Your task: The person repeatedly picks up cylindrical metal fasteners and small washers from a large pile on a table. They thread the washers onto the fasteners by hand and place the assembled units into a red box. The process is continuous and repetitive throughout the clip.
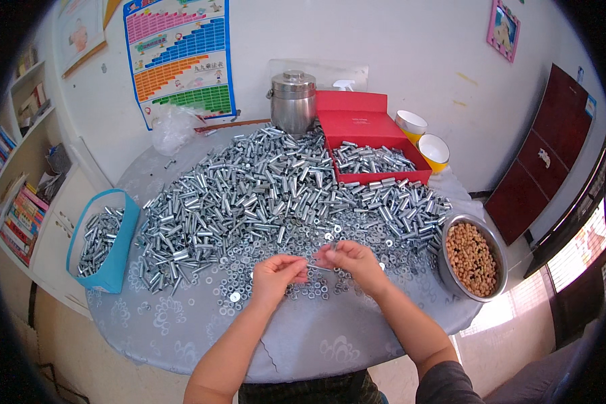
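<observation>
My left hand (276,274) and my right hand (352,262) meet above the near middle of a round table covered in a grey patterned cloth (182,337). Between their fingertips they pinch a small silver metal part (320,267), a thin sleeve or bolt. Just beyond the hands lies a big heap of silver metal sleeves (262,188). Loose washers and nuts (239,286) are scattered on the cloth around and under the hands.
A blue bin (124,259) with metal sleeves hangs at the table's left edge. A red box (370,128) holding more sleeves sits at the back, beside a steel pot (293,101) and two cups (421,138). A metal bowl (448,273) of brown nuts stands right.
</observation>
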Tool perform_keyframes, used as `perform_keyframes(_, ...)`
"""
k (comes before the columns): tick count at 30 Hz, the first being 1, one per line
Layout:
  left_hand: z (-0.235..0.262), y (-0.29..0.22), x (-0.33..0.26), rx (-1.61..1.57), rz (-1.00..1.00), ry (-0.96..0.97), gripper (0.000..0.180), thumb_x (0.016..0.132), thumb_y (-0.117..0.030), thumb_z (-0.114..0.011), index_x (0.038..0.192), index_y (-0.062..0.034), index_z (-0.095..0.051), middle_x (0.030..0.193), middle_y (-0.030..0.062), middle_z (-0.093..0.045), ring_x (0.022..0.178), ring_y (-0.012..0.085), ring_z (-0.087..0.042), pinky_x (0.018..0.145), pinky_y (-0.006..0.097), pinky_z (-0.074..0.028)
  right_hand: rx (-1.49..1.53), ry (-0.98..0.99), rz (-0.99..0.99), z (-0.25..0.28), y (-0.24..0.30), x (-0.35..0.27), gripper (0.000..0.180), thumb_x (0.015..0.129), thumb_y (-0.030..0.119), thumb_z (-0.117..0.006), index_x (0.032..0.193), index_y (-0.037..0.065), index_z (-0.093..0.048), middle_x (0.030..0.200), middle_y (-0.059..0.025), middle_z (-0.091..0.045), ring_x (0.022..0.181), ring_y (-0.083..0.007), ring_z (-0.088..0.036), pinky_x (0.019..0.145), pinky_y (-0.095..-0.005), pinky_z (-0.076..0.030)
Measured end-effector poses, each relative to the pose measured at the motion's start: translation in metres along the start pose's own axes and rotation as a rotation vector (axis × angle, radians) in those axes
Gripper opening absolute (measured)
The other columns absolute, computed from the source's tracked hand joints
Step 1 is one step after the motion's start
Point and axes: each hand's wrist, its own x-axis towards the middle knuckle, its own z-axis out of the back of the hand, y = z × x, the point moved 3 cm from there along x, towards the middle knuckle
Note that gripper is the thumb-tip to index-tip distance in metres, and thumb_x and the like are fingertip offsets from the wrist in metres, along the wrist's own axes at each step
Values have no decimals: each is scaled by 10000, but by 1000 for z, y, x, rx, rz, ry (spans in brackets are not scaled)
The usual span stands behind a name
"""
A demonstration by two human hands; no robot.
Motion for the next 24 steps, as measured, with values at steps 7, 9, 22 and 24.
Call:
perform_keyframes(7, 8, 1, 3, -186, 123, -64, 125, 801, -70, -592, 875, 30, -589, 781, 112, -615, 661, 170, -610, 610, 267, -538, 207, -72, 25, 18, 0, -1, 214, 834, 114, -556, 1026, 26, -582, 1032, -54, -581, 854, -108, -526, 784, -265, -418)
perform_keyframes(9, 9, 1, 3, -207, 138, -73, 131, 799, -72, -594, 880, 31, -587, 784, 113, -616, 664, 170, -611, 612, 264, -537, 131, -79, 56, 18, -1, -1, 200, 814, 79, -577, 1007, 28, -589, 1024, -54, -583, 863, -107, -532, 782, -262, -424)
perform_keyframes(22, -5, 1, -4, -131, 197, 51, 181, 814, -109, -579, 908, 45, -591, 822, 136, -624, 711, 200, -624, 642, 288, -533, -151, 0, 247, -8, 1, -7, 225, 740, 8, -638, 962, 39, -625, 949, -34, -588, 834, -92, -549, 715, -203, -447)
perform_keyframes(24, -9, -3, -7, -114, 213, 102, 201, 816, -116, -579, 918, 57, -587, 830, 147, -623, 722, 208, -627, 648, 289, -535, -235, -3, 236, -10, -1, -6, 247, 728, 11, -648, 971, 45, -623, 956, -32, -596, 821, -94, -554, 698, -209, -456)
